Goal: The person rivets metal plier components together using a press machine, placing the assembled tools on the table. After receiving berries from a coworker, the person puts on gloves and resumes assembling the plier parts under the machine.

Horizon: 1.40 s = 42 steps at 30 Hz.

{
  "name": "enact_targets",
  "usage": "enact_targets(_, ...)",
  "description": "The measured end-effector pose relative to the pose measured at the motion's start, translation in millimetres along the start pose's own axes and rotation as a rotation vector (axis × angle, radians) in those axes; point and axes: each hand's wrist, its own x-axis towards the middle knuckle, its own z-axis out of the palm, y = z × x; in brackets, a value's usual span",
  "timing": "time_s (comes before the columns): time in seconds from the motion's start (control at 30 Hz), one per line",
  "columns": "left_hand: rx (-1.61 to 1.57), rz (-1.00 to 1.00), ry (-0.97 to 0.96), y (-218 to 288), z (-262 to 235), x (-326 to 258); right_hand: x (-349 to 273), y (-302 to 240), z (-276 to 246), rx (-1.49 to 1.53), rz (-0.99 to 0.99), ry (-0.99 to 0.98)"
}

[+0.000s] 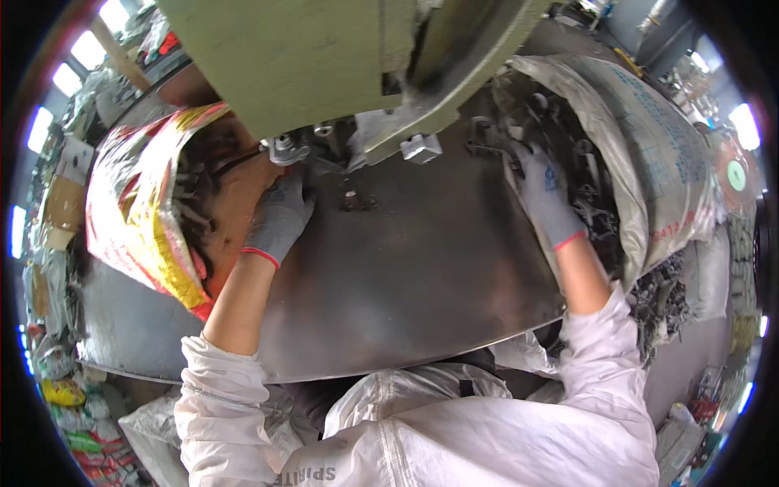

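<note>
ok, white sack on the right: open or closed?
Open. The white sack's mouth gapes toward the picture's middle, with metal parts visible inside.

You have a bare stretch of table between your left hand and right hand, open back to the near edge. Ahead, the green machine looms over it, its metal block jutting low into your path. The red-yellow sack crowds your left side; the pale sack, mouth full of metal parts, hems in your right.
</note>
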Motion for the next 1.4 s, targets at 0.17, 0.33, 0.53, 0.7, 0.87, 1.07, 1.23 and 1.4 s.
enact_targets(0.17,-0.031,0.363,0.36,-22,-6,-35,25,24,36,0.199,-0.101,0.056)
enact_targets(0.33,-1.045,-0.448,-0.175,20,-49,-80,14,-93,-18,0.945,-0.066,-0.123)
enact_targets(0.53,-1.326,-0.148,-0.147,41,-38,-79,7,-165,-27,2.06,0.56,-0.46)
enact_targets(0.7,-1.11,-0.033,-0.064,53,-38,-70,1,-179,-43,1.904,0.597,-0.479)
enact_targets(0.87,-0.194,0.425,0.197,40,-34,-61,6,-185,-31,1.782,0.43,-0.447)
enact_targets(1.07,-0.741,0.02,-0.265,18,-8,-55,7,-188,-12,1.641,0.366,-0.446)
enact_targets(1.23,0.184,-0.144,-0.028,-13,-47,11,3,-175,-3,1.681,0.476,-0.488)
enact_targets(1.4,-0.176,-0.497,0.018,-103,-34,54,3,-192,-16,1.721,0.483,-0.543)
